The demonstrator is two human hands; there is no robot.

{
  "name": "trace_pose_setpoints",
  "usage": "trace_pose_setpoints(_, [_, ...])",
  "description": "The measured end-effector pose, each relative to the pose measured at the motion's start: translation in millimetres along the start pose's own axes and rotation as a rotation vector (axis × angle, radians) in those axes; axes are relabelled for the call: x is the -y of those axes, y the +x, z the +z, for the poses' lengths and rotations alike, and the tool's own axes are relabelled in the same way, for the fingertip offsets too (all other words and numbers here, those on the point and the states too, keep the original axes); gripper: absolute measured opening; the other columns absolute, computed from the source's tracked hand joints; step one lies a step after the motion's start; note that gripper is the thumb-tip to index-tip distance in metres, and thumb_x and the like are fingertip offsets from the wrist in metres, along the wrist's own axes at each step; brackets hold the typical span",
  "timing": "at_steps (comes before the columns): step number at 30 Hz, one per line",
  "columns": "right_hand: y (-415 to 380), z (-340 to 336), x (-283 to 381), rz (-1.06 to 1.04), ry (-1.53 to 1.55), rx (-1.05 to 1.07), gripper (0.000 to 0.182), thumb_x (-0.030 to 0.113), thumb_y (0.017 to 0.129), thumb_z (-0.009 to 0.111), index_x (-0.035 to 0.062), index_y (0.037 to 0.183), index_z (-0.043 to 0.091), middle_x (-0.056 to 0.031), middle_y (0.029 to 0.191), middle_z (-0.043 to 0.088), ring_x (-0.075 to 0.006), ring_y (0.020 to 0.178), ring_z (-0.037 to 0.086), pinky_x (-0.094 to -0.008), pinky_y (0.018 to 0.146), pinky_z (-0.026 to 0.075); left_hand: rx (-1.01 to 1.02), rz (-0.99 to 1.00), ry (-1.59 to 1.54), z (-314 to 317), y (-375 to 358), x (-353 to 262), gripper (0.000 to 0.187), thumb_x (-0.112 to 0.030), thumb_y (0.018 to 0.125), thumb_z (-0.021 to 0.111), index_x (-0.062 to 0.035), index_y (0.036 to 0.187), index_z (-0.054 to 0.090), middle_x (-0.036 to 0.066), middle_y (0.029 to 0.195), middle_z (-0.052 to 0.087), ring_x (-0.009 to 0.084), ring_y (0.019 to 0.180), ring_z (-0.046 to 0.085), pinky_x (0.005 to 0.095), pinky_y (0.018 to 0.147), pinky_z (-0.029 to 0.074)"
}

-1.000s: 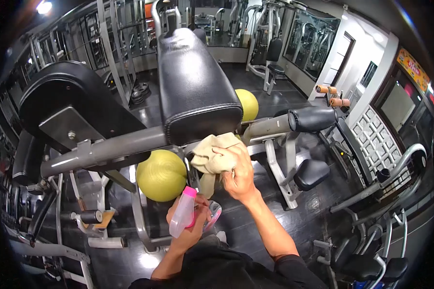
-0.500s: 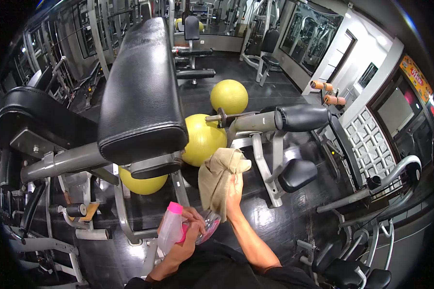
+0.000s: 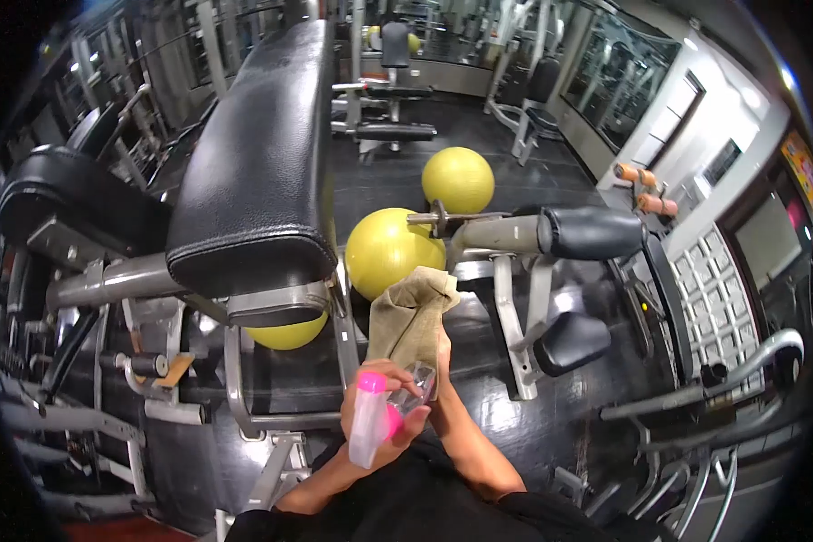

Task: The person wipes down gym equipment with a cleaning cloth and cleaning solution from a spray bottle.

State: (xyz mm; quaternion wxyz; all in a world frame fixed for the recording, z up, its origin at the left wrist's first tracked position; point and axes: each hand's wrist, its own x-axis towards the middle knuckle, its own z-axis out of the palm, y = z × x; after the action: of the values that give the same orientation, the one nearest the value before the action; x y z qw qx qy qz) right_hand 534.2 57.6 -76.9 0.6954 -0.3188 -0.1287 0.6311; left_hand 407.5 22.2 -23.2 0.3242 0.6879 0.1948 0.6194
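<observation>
My left hand [image 3: 390,425] is closed around a bottle [image 3: 367,429] with a pink cap and clear body, low in the middle of the view. Beside it, a second clear plastic piece [image 3: 414,388] shows between my hands; whether it belongs to the same bottle I cannot tell. My right hand [image 3: 444,357] holds a beige cloth [image 3: 405,316], which covers most of its fingers. The cloth hangs just above the bottle and touches the area around my left fingers.
A padded black bench [image 3: 257,163] rises at the left front. Yellow exercise balls [image 3: 388,253] rest on the dark floor [image 3: 488,406]. A machine with a black roller pad [image 3: 596,233] stands to the right, and more gym machines line the sides and back.
My left hand and the bottle have moved right and slightly up, closer to the cloth. The cloth is slightly lower. The whole view has shifted a little.
</observation>
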Motion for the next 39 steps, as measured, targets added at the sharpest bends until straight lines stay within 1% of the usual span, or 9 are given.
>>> trace_pose_setpoints(10, [75, -49, 1, 0.439, 0.048, 0.349, 0.043, 0.040, 0.101, 0.034, 0.0106, 0.130, 0.042, -0.0092, 0.112, 0.056, -0.0197, 0.091, 0.061, -0.0331, 0.078, 0.053, -0.107, -0.104, 0.404, 44, 27, 7, 0.036, -0.006, 0.083, 0.069, -0.0010, 0.110, 0.047, 0.014, 0.100, 0.061, 0.0187, 0.083, 0.064, 0.0296, 0.073, 0.051])
trace_pose_setpoints(12, [95, -60, 7, 0.532, 0.047, 0.394, 0.043, 0.040, 0.101, 0.033, 0.0106, 0.130, 0.042, -0.0093, 0.112, 0.056, -0.0196, 0.091, 0.061, -0.0330, 0.078, 0.053, -0.069, -0.221, 0.487, 61, 30, 10, 0.032, -0.004, 0.087, 0.060, -0.0029, 0.114, 0.044, 0.013, 0.097, 0.061, 0.0251, 0.100, 0.057, 0.0392, 0.086, 0.046])
trace_pose_setpoints(13, [104, -68, 10, 0.580, 0.097, 0.448, 0.042, 0.038, 0.101, 0.033, 0.0101, 0.130, 0.042, -0.0097, 0.113, 0.056, -0.0189, 0.092, 0.060, -0.0324, 0.078, 0.052, -0.351, -0.405, 0.010, 83, 33, 6, 0.030, 0.002, 0.086, 0.057, -0.0019, 0.112, 0.043, 0.014, 0.094, 0.062, 0.0249, 0.097, 0.060, 0.0394, 0.085, 0.047])
trace_pose_setpoints(19, [143, -85, 25, 0.523, -0.053, 0.433, 0.041, 0.034, 0.100, 0.037, 0.0078, 0.131, 0.043, -0.0093, 0.119, 0.054, -0.0191, 0.100, 0.058, -0.0312, 0.083, 0.049, -0.674, -0.316, 0.101, 135, 29, 23, 0.025, 0.003, 0.087, 0.053, -0.0023, 0.109, 0.043, 0.017, 0.095, 0.054, 0.0181, 0.064, 0.058, 0.0339, 0.069, 0.050])
trace_pose_setpoints(24, [141, -87, 42, 0.462, -0.045, 0.330, 0.043, 0.040, 0.100, 0.037, 0.0099, 0.130, 0.045, -0.0079, 0.119, 0.056, -0.0236, 0.107, 0.055, -0.0380, 0.093, 0.045, -0.890, -0.233, 0.170, 155, 13, 19, 0.022, 0.007, 0.087, 0.054, -0.0004, 0.107, 0.049, 0.012, 0.095, 0.057, 0.0126, 0.068, 0.058, 0.0255, 0.064, 0.049])
trace_pose_setpoints(30, [145, -108, 47, 0.724, 0.204, 0.603, 0.038, 0.035, 0.101, 0.038, 0.0118, 0.131, 0.043, -0.0053, 0.114, 0.056, -0.0211, 0.101, 0.058, -0.0356, 0.087, 0.050, -1.067, -0.283, 0.440, 161, -4, 13, 0.022, 0.000, 0.083, 0.060, 0.0019, 0.103, 0.052, 0.012, 0.089, 0.059, 0.0148, 0.074, 0.058, 0.0292, 0.068, 0.049])
trace_pose_setpoints(32, [136, -106, 54, 0.755, 0.182, 0.624, 0.038, 0.034, 0.101, 0.037, 0.0121, 0.131, 0.042, -0.0051, 0.114, 0.056, -0.0207, 0.101, 0.058, -0.0352, 0.087, 0.049, -1.023, -0.313, 0.554, 160, -7, 1, 0.023, -0.001, 0.082, 0.063, 0.0023, 0.102, 0.052, 0.011, 0.087, 0.060, 0.0174, 0.079, 0.059, 0.0319, 0.074, 0.048])
trace_pose_setpoints(34, [131, -115, 55, 0.763, 0.093, 0.591, 0.038, 0.034, 0.101, 0.037, 0.0123, 0.131, 0.042, -0.0052, 0.114, 0.056, -0.0205, 0.101, 0.058, -0.0349, 0.088, 0.049, -0.689, -0.314, 0.994, 160, -5, -11, 0.026, -0.002, 0.080, 0.065, 0.0030, 0.102, 0.052, 0.011, 0.087, 0.062, 0.0187, 0.084, 0.059, 0.0328, 0.077, 0.048])
trace_pose_setpoints(39, [122, -147, 52, 0.795, 0.002, 0.550, 0.037, 0.034, 0.101, 0.038, 0.0126, 0.130, 0.044, -0.0049, 0.115, 0.056, -0.0199, 0.103, 0.057, -0.0338, 0.090, 0.047, -0.766, -0.262, 0.831, 169, 6, -22, 0.023, 0.002, 0.083, 0.062, 0.0033, 0.103, 0.050, 0.014, 0.097, 0.064, 0.0115, 0.067, 0.063, 0.0239, 0.065, 0.049])
